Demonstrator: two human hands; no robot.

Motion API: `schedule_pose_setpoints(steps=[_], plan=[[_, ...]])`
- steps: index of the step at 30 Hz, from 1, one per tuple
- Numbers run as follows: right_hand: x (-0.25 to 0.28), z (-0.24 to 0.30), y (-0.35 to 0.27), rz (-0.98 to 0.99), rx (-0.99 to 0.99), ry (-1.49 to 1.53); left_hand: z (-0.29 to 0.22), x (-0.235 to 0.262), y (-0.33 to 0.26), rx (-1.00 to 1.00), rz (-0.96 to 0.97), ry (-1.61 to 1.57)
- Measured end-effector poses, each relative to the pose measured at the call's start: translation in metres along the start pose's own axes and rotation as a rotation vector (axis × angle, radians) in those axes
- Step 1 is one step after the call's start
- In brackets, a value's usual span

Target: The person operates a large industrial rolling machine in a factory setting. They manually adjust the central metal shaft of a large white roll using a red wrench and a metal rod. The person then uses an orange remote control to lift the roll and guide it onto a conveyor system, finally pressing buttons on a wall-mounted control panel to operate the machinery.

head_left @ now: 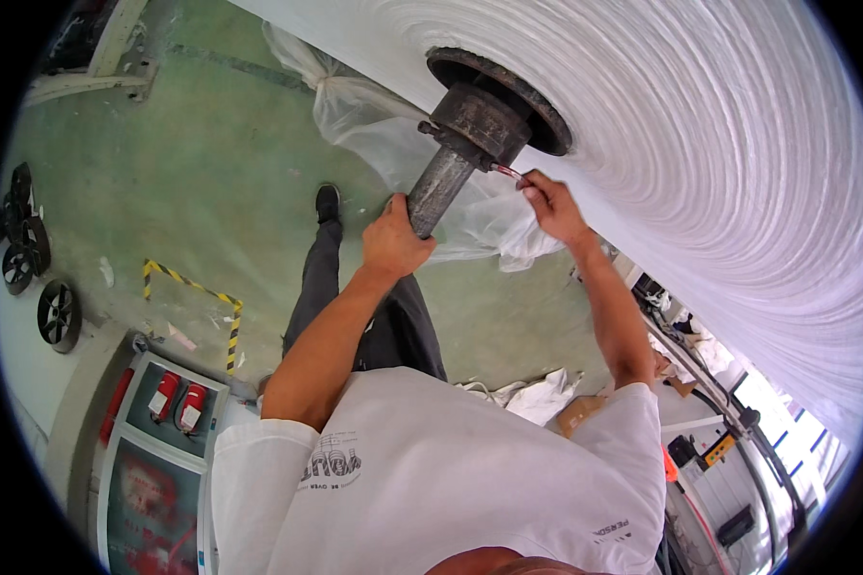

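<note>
My two bare hands work apart at the end of a dark metal shaft (439, 192) jutting from the core of a huge white roll (700, 125). My left hand (393, 241) is wrapped around the shaft's free end, while my right hand (554, 206) pinches a slim red-and-silver tool (507, 172) between thumb and fingers, its far end at the edge of the thick collar (477, 115) around the shaft. Behind the collar, a round black flange (548, 113) sits against the roll. Translucent plastic sheeting (379, 120) trails beneath, above a green floor (240, 172). At lower left, two red fire extinguishers (191, 407) stand in a glass-fronted cabinet (163, 448), near yellow-and-black tape (192, 284).
</note>
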State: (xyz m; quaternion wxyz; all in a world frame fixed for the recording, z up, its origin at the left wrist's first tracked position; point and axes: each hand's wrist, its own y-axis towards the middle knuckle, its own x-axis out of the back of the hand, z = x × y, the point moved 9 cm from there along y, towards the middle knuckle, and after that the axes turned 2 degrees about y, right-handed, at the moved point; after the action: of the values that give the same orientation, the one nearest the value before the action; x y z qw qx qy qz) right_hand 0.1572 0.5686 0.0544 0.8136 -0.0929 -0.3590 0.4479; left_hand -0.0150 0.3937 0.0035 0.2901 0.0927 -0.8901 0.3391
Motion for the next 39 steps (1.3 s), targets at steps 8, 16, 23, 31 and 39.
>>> schedule_pose_setpoints(steps=[8, 16, 23, 31, 39], plan=[[-0.12, 0.044, -0.036, -0.485, -0.385, 1.335, 0.007, -0.007, 0.001, 0.032, 0.049, 0.035], [-0.133, 0.072, -0.015, -0.541, -0.29, 1.761, 0.005, -0.006, 0.0, 0.018, 0.077, -0.087], [-0.136, 0.084, -0.005, -0.688, -0.185, 2.013, 0.007, -0.008, -0.001, -0.031, 0.032, -0.081], [-0.144, 0.09, 0.026, -0.551, -0.284, 2.102, 0.012, -0.027, 0.002, -0.144, -0.007, -0.04], [-0.144, 0.103, 0.036, -0.597, -0.279, 2.175, -0.004, -0.003, -0.007, -0.378, -0.043, -0.177]])
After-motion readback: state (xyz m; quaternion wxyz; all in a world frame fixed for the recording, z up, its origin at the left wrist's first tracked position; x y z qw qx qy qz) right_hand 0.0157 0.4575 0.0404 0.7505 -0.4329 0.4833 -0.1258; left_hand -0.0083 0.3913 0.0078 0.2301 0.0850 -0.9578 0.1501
